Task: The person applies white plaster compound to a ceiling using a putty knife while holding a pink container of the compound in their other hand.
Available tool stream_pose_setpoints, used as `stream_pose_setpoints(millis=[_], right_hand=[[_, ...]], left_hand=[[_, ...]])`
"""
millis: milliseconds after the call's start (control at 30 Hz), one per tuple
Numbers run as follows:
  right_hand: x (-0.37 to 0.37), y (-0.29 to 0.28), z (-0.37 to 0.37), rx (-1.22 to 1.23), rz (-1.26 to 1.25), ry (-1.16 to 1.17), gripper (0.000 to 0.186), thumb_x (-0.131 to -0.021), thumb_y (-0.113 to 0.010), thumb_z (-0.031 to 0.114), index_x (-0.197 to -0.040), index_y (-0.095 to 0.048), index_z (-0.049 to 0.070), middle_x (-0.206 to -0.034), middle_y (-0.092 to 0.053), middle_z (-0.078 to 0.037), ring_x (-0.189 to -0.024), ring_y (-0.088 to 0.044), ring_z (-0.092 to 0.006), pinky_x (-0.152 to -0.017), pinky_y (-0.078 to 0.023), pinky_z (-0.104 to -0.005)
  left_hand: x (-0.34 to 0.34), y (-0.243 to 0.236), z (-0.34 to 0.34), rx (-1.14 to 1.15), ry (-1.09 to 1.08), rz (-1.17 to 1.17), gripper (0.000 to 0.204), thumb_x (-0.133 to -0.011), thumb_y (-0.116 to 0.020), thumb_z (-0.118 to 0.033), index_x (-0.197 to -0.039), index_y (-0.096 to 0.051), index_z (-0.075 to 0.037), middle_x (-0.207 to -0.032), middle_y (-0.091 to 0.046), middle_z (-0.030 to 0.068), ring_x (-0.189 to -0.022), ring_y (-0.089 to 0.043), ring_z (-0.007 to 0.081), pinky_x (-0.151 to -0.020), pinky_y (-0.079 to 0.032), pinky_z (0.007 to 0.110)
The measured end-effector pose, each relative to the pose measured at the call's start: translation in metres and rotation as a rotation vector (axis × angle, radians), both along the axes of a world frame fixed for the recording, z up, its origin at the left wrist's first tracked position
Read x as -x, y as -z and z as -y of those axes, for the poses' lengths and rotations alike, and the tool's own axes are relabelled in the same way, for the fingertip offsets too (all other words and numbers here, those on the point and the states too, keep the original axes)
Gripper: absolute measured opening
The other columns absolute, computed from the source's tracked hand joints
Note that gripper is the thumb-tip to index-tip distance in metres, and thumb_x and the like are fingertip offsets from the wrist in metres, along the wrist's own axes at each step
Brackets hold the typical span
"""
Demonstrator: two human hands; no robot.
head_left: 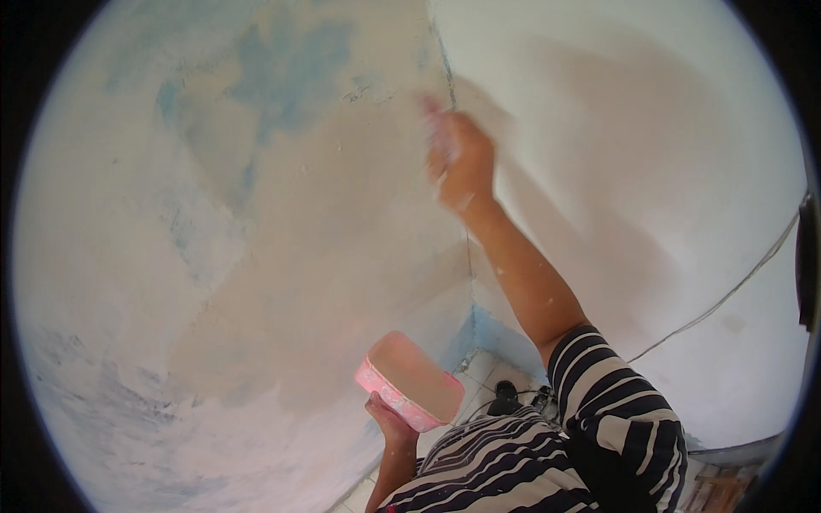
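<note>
My left hand [392, 422] holds up a pink rectangular plastic tub [392, 392] from its near left side, the fingers mostly out of sight beneath it. Smooth beige paste [415, 376] fills the tub, which is tilted. Raised high in front, my right hand [464, 158] is closed around a blurred pinkish tool [436, 124] at the corner of two walls. Motion smears the tool, so its kind and whether it touches the wall cannot be told. The left wall [316, 222] carries broad beige patches over older blue and white paint. Pale specks dot my right forearm.
The plain white wall [710, 111] meets the patched one along a cracked corner line. A thin cable [727, 295] hangs across it toward a dark object [806, 261] at the right edge. Below are light floor tiles [486, 366], a blue-painted wall foot [496, 332] and a dark shoe [505, 391].
</note>
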State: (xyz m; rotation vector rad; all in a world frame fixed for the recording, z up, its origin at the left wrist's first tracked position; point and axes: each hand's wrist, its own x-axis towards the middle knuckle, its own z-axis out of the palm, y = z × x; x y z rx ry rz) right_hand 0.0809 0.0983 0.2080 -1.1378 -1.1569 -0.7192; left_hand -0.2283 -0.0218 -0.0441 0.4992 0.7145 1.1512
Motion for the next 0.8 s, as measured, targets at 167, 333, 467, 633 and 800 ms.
stream_pose_setpoints(millis=[167,333,467,633,800], right_hand=[[-0.013,-0.003,-0.042,0.101,-0.248,0.207,0.04,-0.085,-0.06,0.009,-0.125,-0.062,0.014,-0.084,-0.064,-0.011,-0.078,-0.06,-0.0321,-0.067,-0.049,-0.0454],[0.041,0.002,0.001,0.043,0.018,-0.148,0.046,-0.083,-0.059,0.005,-0.129,-0.06,0.012,-0.092,-0.065,-0.011,-0.082,-0.062,-0.0292,-0.073,-0.053,-0.0415],[-0.036,-0.01,-0.017,0.055,-0.481,-0.035,0.032,-0.091,-0.055,0.007,-0.122,-0.063,0.008,-0.09,-0.065,-0.012,-0.07,-0.059,-0.0294,-0.069,-0.052,-0.0403],[0.057,-0.015,-0.005,0.083,0.082,-0.004,0.039,-0.078,-0.06,-0.002,-0.115,-0.063,0.008,-0.085,-0.061,-0.014,-0.079,-0.061,-0.0287,-0.064,-0.049,-0.04],[-0.02,-0.02,0.012,-0.099,-0.085,-0.033,0.037,-0.087,-0.055,0.002,-0.122,-0.062,0.008,-0.092,-0.065,-0.013,-0.075,-0.061,-0.0302,-0.065,-0.049,-0.0384]], left_hand=[[-0.006,-0.004,0.004,0.055,-0.025,-0.042,0.058,-0.098,-0.027,-0.047,-0.139,-0.04,-0.008,-0.132,-0.052,0.0094,-0.122,-0.051,0.0298,-0.102,-0.042,0.045],[0.004,0.01,0.005,0.019,-0.045,-0.011,0.059,-0.098,-0.027,-0.048,-0.139,-0.04,-0.008,-0.133,-0.052,0.01,-0.121,-0.051,0.0305,-0.102,-0.042,0.045],[0.003,0.01,0.007,-0.024,-0.024,-0.077,0.059,-0.099,-0.026,-0.048,-0.139,-0.04,-0.008,-0.134,-0.051,0.01,-0.122,-0.051,0.0304,-0.102,-0.043,0.045],[0.004,0.0,0.008,-0.005,-0.035,-0.038,0.059,-0.099,-0.025,-0.048,-0.14,-0.04,-0.008,-0.135,-0.051,0.0101,-0.123,-0.05,0.0304,-0.101,-0.043,0.046],[0.001,-0.009,0.006,-0.024,-0.026,-0.015,0.06,-0.098,-0.026,-0.048,-0.14,-0.04,-0.007,-0.134,-0.052,0.0103,-0.123,-0.051,0.0303,-0.101,-0.044,0.046]])
